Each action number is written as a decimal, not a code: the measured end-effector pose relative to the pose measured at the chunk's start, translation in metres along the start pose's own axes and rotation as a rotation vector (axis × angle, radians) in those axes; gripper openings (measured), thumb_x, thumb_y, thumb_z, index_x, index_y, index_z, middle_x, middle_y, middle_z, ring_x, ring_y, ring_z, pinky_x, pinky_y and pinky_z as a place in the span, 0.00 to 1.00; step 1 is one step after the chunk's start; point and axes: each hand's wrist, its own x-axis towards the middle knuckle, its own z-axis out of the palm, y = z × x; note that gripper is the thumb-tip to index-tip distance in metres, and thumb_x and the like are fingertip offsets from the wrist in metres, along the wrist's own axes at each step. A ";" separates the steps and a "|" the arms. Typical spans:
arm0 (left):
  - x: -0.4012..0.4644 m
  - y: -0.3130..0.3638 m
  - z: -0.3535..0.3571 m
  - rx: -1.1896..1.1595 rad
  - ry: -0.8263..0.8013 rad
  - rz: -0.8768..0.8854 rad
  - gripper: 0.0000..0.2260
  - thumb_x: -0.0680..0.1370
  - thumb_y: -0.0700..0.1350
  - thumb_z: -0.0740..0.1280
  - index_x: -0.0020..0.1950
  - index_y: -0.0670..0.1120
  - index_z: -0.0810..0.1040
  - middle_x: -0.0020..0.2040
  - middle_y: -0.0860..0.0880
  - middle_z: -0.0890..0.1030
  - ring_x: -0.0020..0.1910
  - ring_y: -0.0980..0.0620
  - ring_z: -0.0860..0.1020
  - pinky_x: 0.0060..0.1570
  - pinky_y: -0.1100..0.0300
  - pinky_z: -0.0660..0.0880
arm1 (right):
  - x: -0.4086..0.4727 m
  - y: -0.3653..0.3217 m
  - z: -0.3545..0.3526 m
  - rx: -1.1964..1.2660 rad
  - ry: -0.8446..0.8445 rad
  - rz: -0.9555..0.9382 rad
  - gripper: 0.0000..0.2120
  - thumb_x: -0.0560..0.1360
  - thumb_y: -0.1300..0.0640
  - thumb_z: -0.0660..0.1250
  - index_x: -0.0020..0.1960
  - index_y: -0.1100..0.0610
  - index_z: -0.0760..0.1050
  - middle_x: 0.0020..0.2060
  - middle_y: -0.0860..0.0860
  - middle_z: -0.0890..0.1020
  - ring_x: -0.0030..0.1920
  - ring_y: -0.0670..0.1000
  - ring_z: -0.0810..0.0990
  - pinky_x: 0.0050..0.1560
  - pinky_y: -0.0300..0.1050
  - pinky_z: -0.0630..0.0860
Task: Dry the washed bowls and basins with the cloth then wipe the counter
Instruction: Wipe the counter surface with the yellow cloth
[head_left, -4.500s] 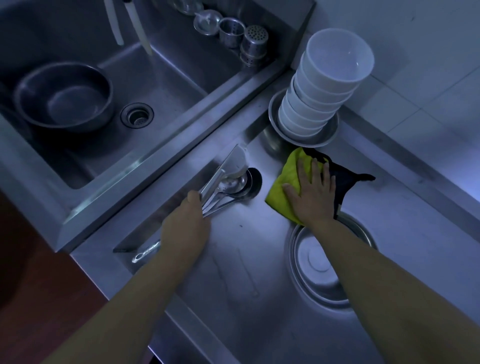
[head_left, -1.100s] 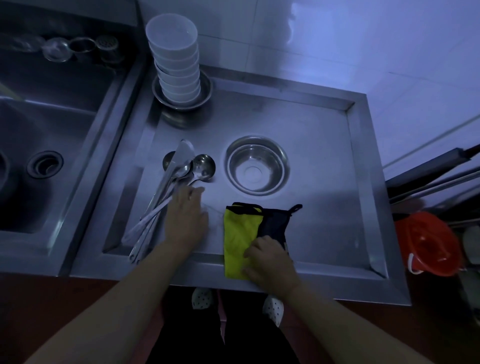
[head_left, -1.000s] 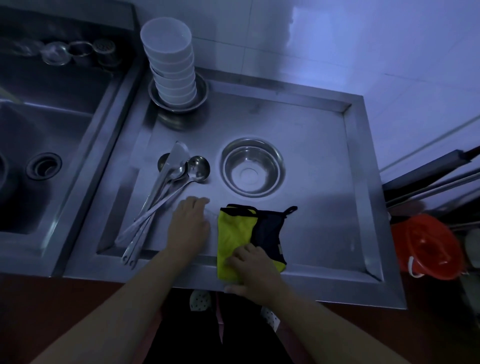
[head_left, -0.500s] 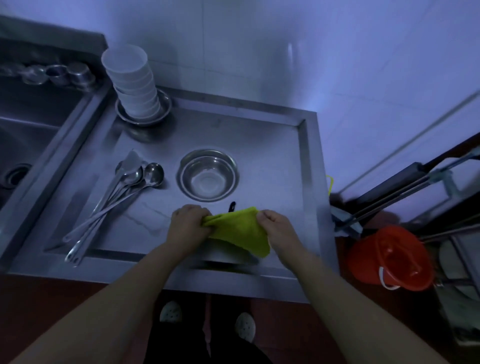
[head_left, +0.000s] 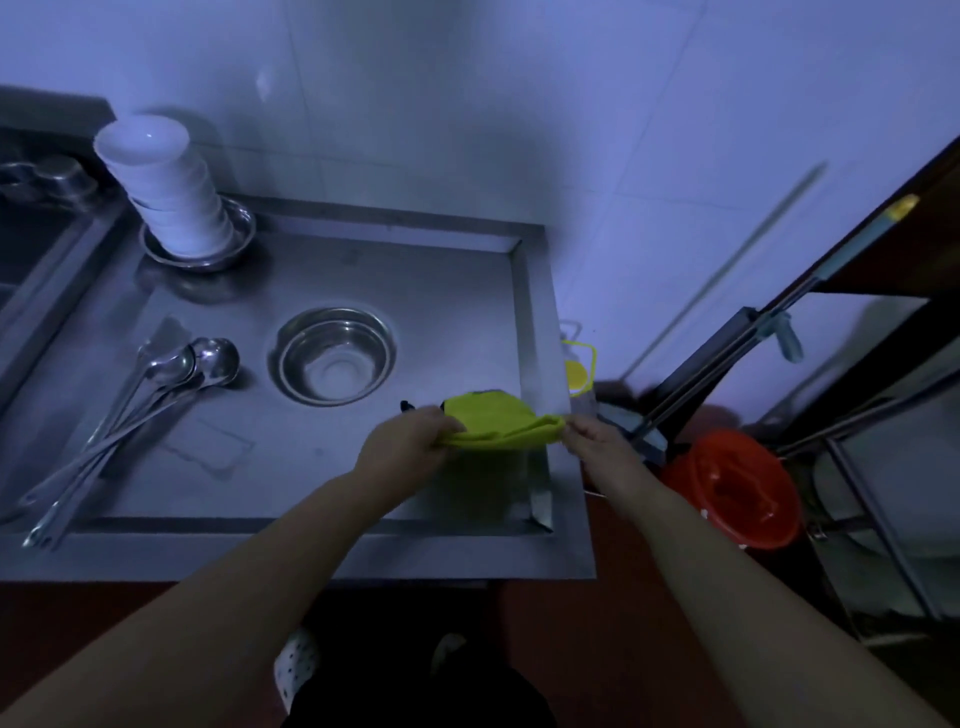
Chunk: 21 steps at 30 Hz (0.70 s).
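A yellow-green cloth (head_left: 498, 422) is held stretched between both hands in the lower middle of the frame, lifted above the right end of the steel counter (head_left: 332, 457). The left hand (head_left: 410, 441) is curled round the cloth's left end, and the right hand (head_left: 595, 441) pinches its right end with fingers closed on the fabric; nothing else is held by either. The cloth's long axis runs left to right across the frame, almost level, with a dark trimmed corner just showing beside the left hand. The steel basin (head_left: 332, 356) stands upright on the counter, up and to the left of the cloth and near it, so the left hand is judged the nearer one to it. Farther off, in the upper left, a stack of white bowls (head_left: 166, 187) leans on a steel plate (head_left: 236, 244). A bundle of ladles and spoons (head_left: 130, 405) lies along the left of the frame, well apart from the hands. The right hand is seen beyond the counter's raised right rim, over the floor, where an orange bucket (head_left: 727, 488) stands close by. Open counter lies between the hands and the basin, and it is judged that the cloth could be brought back there unobstructed; the wiping appears nearly or wholly done, though this cannot be confirmed.
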 end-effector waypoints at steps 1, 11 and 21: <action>-0.007 -0.003 0.014 0.018 -0.091 -0.018 0.15 0.75 0.43 0.67 0.61 0.49 0.78 0.60 0.48 0.77 0.60 0.48 0.75 0.54 0.60 0.68 | -0.007 0.013 0.000 -0.102 -0.062 0.017 0.10 0.80 0.67 0.59 0.50 0.73 0.77 0.45 0.68 0.79 0.46 0.52 0.73 0.45 0.44 0.67; -0.036 -0.015 0.045 -0.022 -0.520 -0.032 0.17 0.72 0.47 0.71 0.60 0.49 0.79 0.57 0.50 0.78 0.56 0.52 0.75 0.54 0.60 0.71 | -0.021 0.054 0.020 -0.321 -0.148 0.192 0.14 0.71 0.74 0.61 0.50 0.67 0.82 0.49 0.60 0.82 0.50 0.54 0.78 0.54 0.44 0.74; -0.054 -0.067 -0.062 -0.181 0.011 -0.234 0.09 0.74 0.47 0.70 0.53 0.52 0.80 0.45 0.55 0.79 0.44 0.58 0.76 0.47 0.63 0.72 | 0.023 -0.043 0.096 -0.363 -0.208 -0.090 0.14 0.75 0.69 0.59 0.51 0.59 0.81 0.48 0.53 0.82 0.48 0.47 0.78 0.44 0.33 0.72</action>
